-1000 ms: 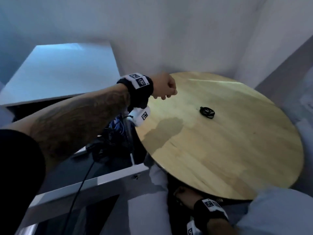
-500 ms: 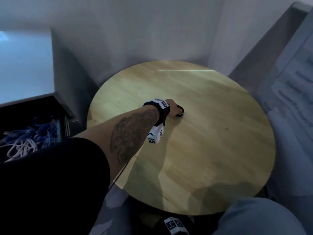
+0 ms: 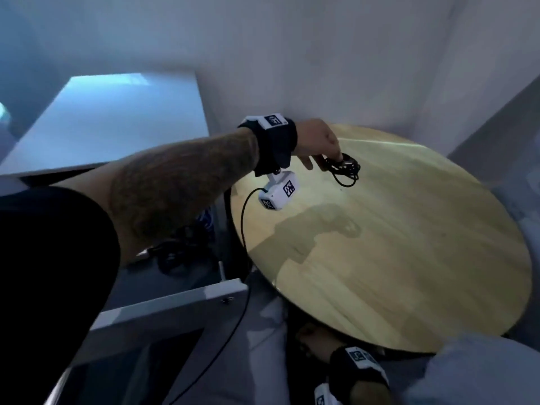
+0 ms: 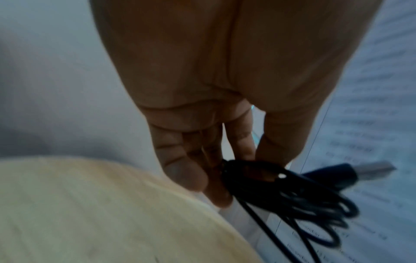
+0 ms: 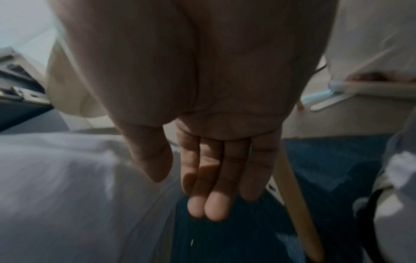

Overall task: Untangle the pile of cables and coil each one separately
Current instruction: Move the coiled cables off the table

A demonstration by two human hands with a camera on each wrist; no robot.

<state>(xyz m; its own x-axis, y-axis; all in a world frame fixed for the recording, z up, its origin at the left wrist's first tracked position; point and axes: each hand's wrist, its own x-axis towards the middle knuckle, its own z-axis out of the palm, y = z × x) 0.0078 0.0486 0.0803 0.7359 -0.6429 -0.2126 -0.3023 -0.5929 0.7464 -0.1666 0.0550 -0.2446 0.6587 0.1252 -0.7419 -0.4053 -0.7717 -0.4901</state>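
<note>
The coiled black cable point(image 3: 343, 168) is hanging from your left hand point(image 3: 317, 141) just above the far left part of the round wooden table point(image 3: 409, 258), its loops drooping below your fingertips and not lying flat on the wood. In the left wrist view the bundle point(image 4: 281, 192) is showing several loose loops, with a USB plug point(image 4: 373, 169) sticking out to the side. You are pinching the top of the coil between your thumb point(image 4: 276, 147) and the fingers point(image 4: 242, 142) beside it, the other fingers curling loosely next to it; motion blur is hiding exactly which fingertips are touching the cable.

Your right hand point(image 3: 314, 342) is sitting low under the near edge of the table, beside your lap. In the right wrist view it point(image 5: 216, 160) is holding nothing, its fingers point(image 5: 225, 178) lying straight and close together and pointing down toward the blue floor point(image 5: 326, 178), with a wooden table leg point(image 5: 297, 204) just beside them.

To the left of the table a white cabinet point(image 3: 117, 133) is standing with an open drawer point(image 3: 175, 299) below it, and dark and blue cables point(image 3: 187, 244) are lying in the drawer. A thin black wire point(image 3: 242, 223) is trailing down from the white camera unit point(image 3: 279, 192) strapped under your left wrist.
</note>
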